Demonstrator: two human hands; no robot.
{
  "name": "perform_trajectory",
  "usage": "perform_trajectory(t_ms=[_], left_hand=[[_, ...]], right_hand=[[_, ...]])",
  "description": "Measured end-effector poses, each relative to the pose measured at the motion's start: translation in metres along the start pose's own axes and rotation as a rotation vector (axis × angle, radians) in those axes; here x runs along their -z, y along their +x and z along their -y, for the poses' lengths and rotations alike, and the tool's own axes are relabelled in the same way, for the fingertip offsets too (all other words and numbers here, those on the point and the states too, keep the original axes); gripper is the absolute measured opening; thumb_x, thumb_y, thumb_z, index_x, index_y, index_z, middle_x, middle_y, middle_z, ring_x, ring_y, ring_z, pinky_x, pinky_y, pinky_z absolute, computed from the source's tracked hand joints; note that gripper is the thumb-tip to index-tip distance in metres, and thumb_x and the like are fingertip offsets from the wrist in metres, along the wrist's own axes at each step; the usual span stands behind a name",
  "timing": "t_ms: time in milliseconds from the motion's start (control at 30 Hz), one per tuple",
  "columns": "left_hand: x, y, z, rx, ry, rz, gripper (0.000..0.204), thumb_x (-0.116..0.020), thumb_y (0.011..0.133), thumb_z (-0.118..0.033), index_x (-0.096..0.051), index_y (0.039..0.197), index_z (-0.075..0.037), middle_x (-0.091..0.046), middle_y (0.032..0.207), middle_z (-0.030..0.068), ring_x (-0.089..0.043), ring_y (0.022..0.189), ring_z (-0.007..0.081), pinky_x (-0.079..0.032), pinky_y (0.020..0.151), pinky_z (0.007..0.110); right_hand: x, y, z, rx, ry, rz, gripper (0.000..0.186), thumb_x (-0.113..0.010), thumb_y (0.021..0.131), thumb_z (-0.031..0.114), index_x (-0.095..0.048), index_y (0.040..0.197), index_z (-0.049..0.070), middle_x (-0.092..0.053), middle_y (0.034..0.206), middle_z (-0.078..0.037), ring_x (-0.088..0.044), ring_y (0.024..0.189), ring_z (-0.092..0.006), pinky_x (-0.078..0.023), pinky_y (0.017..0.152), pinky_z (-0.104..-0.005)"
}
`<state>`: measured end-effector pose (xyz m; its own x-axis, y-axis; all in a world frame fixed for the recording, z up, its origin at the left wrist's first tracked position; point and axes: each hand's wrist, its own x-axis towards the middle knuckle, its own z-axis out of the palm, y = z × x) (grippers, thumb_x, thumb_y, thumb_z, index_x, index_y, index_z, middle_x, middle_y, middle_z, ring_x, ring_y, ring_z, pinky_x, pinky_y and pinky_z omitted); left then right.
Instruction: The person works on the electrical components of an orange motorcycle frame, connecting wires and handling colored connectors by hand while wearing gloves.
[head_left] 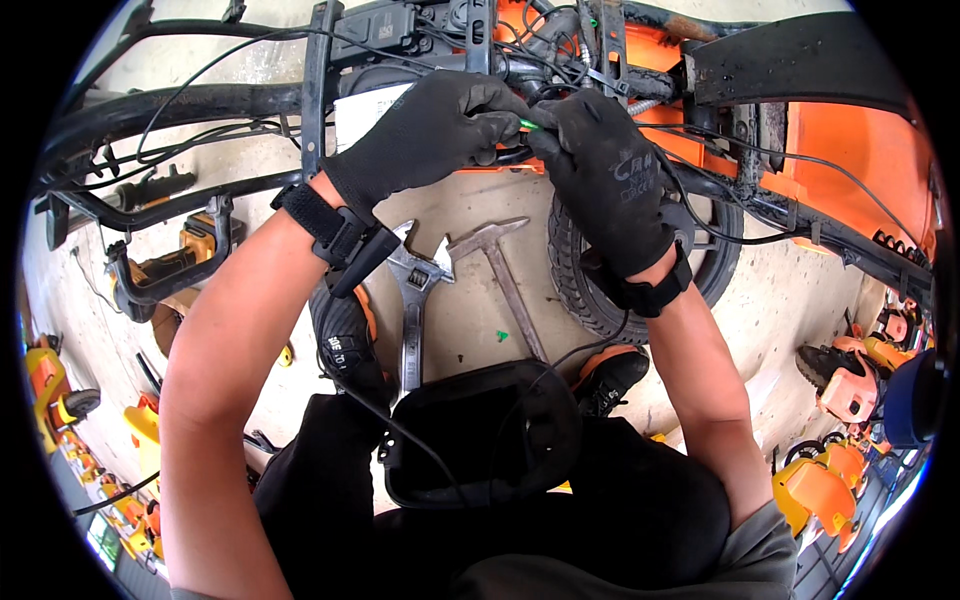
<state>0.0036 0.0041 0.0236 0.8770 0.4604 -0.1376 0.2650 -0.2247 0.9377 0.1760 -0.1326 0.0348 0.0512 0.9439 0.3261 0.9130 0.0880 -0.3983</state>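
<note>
My left hand (pixel 420 130) and my right hand (pixel 605 180), both in black knitted gloves, meet at the cables of an orange and black vehicle frame (pixel 760 60) at top centre. Their fingers are closed around a small bright green piece (pixel 528 125), too small to identify, among black cables. Below them an adjustable wrench (pixel 413 310) and a hammer (pixel 510 285) lie on the floor. A black tyre (pixel 575 285) is behind my right wrist.
A black case (pixel 480 430) sits between my legs, with a cable across it. A yellow and black power tool (pixel 195 240) is at left. Small green bits (pixel 501 335) lie by the hammer. Orange and yellow vehicles (pixel 820 480) stand around both sides.
</note>
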Motion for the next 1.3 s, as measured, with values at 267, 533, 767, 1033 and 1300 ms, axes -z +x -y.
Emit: perform_trajectory(t_ms=[267, 533, 767, 1033, 1300], left_hand=[[0.004, -0.001, -0.002, 0.107, -0.128, 0.005, 0.025, -0.064, 0.101, -0.016, -0.070, 0.119, 0.001, -0.072, 0.090, 0.0064, -0.069, 0.074, 0.0097, -0.057, 0.070, 0.026], [-0.001, 0.003, 0.004, -0.012, -0.015, 0.012, 0.025, -0.066, 0.102, -0.019, -0.070, 0.120, -0.003, -0.068, 0.083, 0.0014, -0.062, 0.069, 0.0055, -0.053, 0.065, 0.024], [-0.002, -0.001, -0.002, 0.079, -0.041, -0.040, 0.021, -0.067, 0.101, -0.018, -0.072, 0.113, -0.001, -0.069, 0.083, 0.0029, -0.063, 0.070, 0.0068, -0.053, 0.065, 0.025], [-0.002, 0.002, 0.002, 0.009, 0.020, -0.031, 0.023, -0.071, 0.094, -0.019, -0.073, 0.106, -0.001, -0.072, 0.088, 0.0087, -0.067, 0.078, 0.0128, -0.055, 0.074, 0.029], [-0.006, 0.001, 0.003, -0.114, 0.198, -0.046, 0.024, -0.069, 0.098, -0.020, -0.070, 0.114, -0.002, -0.069, 0.088, 0.0093, -0.060, 0.078, 0.0135, -0.052, 0.074, 0.033]], right_hand=[[-0.001, 0.000, 0.000, -0.007, 0.019, -0.031, 0.019, -0.068, 0.087, 0.009, -0.067, 0.105, 0.003, -0.065, 0.100, -0.017, -0.064, 0.096, -0.0375, -0.054, 0.083, -0.0463], [-0.007, -0.004, -0.002, -0.044, 0.003, -0.056, 0.021, -0.074, 0.088, 0.015, -0.069, 0.107, 0.007, -0.066, 0.103, -0.015, -0.066, 0.099, -0.0346, -0.053, 0.084, -0.0439], [0.007, -0.004, 0.001, -0.083, -0.054, 0.013, 0.015, -0.070, 0.087, 0.013, -0.069, 0.100, 0.006, -0.064, 0.097, -0.014, -0.064, 0.095, -0.0347, -0.053, 0.081, -0.0453], [0.002, -0.002, -0.002, 0.011, -0.049, -0.003, 0.015, -0.073, 0.084, 0.012, -0.068, 0.096, 0.005, -0.063, 0.100, -0.012, -0.063, 0.097, -0.0327, -0.052, 0.083, -0.0448], [-0.002, 0.001, -0.004, 0.105, -0.064, 0.004, 0.016, -0.068, 0.082, 0.008, -0.066, 0.097, 0.004, -0.061, 0.101, -0.013, -0.061, 0.100, -0.0336, -0.053, 0.083, -0.0446]])
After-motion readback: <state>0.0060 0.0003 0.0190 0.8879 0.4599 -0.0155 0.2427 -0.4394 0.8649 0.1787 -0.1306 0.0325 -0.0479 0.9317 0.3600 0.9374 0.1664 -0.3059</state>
